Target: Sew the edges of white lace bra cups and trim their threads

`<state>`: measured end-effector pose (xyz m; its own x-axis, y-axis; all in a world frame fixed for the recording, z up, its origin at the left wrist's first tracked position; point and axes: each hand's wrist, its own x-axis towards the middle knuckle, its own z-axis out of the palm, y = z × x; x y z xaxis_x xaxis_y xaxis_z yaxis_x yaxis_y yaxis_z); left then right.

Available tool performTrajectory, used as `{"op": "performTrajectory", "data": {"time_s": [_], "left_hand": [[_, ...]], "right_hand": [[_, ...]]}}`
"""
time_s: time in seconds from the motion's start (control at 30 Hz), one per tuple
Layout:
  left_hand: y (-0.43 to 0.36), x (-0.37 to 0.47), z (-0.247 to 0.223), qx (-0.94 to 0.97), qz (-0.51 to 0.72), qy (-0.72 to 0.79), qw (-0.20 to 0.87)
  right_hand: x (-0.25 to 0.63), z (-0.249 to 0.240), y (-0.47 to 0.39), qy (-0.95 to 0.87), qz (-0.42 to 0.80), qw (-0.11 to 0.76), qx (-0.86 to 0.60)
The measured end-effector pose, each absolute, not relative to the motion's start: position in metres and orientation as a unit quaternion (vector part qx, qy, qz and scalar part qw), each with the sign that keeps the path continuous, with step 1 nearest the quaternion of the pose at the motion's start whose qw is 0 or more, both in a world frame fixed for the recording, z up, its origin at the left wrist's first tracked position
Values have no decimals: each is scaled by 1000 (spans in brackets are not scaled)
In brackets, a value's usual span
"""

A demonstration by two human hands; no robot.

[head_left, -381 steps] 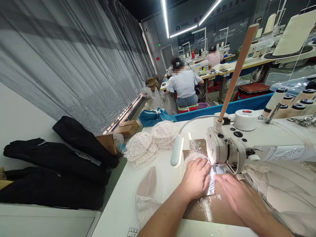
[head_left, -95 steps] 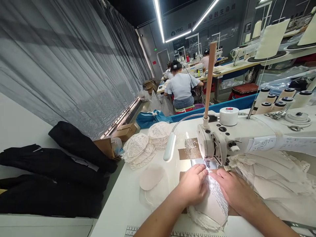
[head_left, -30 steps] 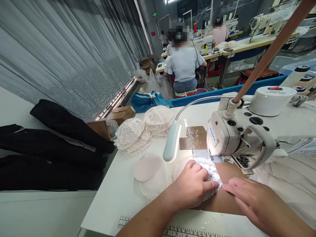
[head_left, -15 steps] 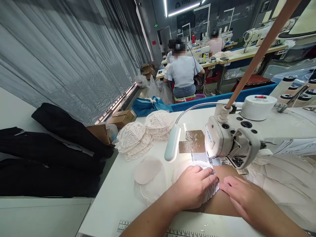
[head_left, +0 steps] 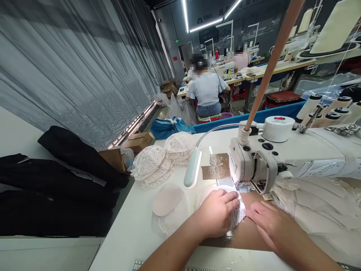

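Observation:
A white lace cup piece (head_left: 238, 216) lies at the needle end of a sewing machine (head_left: 244, 160), its far edge close to the presser foot. My left hand (head_left: 216, 212) rests over it, fingers bent and pressing the lace; the thumb is hidden. At the near right edge, my right hand (head_left: 272, 224) pinches the lace between thumb and forefinger. The needle itself is too small to make out. Left of my left hand lies a beige oval pad (head_left: 167, 199) on a sheer white piece (head_left: 176, 218).
Two stacks of lace cups (head_left: 150, 162) stand at the table's left. A small lamp (head_left: 192, 169) hangs on a bent metal neck. Pale fabric (head_left: 318, 203) heaps at the right. Thread cones (head_left: 308, 107) stand behind the machine. A co-worker (head_left: 207, 90) sits ahead.
My view has tilted and shifted slightly, so the machine shows further left. Both hands stay on the lace piece, which has barely moved against the machine.

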<state>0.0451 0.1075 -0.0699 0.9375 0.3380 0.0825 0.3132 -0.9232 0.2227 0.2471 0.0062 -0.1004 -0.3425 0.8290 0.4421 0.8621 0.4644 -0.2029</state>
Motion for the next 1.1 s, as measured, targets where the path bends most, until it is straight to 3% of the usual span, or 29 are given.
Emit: {"op": "performTrajectory", "data": {"time_s": [0.4,1.1], "left_hand": [[141,51,-70,987,62,143,46],[148,55,-76,980,96,162,67]], "right_hand": [[238,-95,21,-785,-66,219,-576],[243,-109,27,-762,-101,174,-616]]}}
